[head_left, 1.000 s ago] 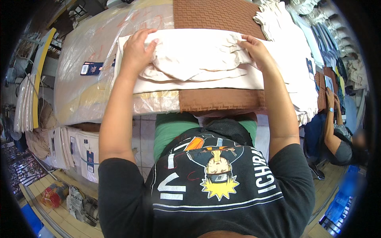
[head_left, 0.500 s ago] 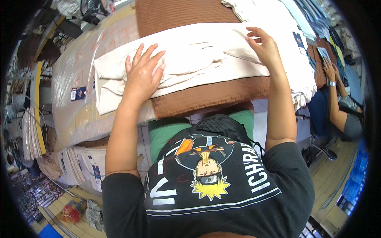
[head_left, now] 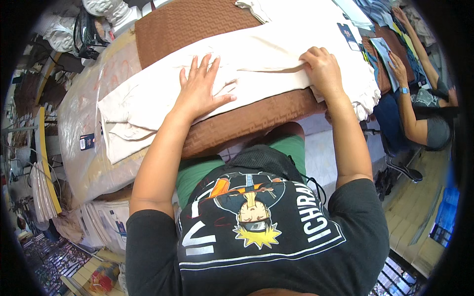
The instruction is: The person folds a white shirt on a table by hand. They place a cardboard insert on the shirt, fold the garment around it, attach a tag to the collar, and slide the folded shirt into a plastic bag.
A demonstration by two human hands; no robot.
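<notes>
Long cream trousers (head_left: 148, 101) lie stretched across the work surface in front of me, with creases in the middle. My left hand (head_left: 197, 96) rests flat on the cloth, fingers spread. Toward the right end, my right hand (head_left: 323, 74) has its fingers closed on a fold along the trousers' edge; the fingertips are partly hidden. A dark tag (head_left: 87, 141) lies beside the trousers' left end.
Brown textured cloth (head_left: 197, 29) and a plastic-wrapped bundle (head_left: 81, 108) lie underneath. At the right is a pile of cream garments (head_left: 363, 93) with a dark tag (head_left: 348, 36). Beyond it, a co-worker's arms (head_left: 406, 93) reach over a dark table.
My left hand has slid right along the cloth. My right hand has come down and closed on the trousers' edge. The whole view has shifted slightly.
</notes>
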